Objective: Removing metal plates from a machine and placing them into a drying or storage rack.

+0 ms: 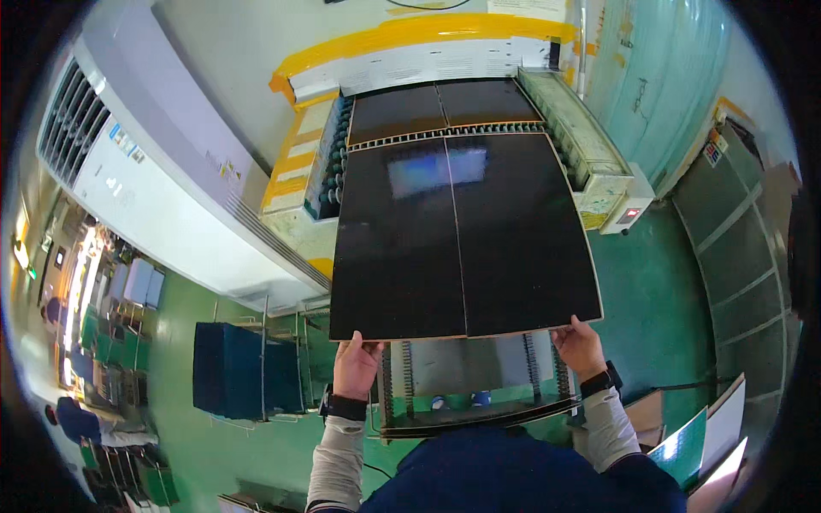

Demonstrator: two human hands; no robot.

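A large glossy black panel (398, 248), split down its middle by a thin light line, lies in front of me with its far part over the conveyor. My left hand (356, 368) grips the near left corner, thumb up at the edge and fingers partly hidden underneath. Near the right corner my right hand (580, 349) holds the same edge in a similar way. Beyond a row of small rollers (445, 133) sits another black panel (398, 111), also with a line down its middle. Whether each panel is one piece or two, I cannot tell.
Green-wheeled rollers (333, 175) flank the panel within the conveyor frame (586, 145). Below my hands stands a slotted rack (470, 415). A white air conditioner (180, 205) and blue-covered cart (231, 372) are left; boards (680, 449) lean right. People work far left.
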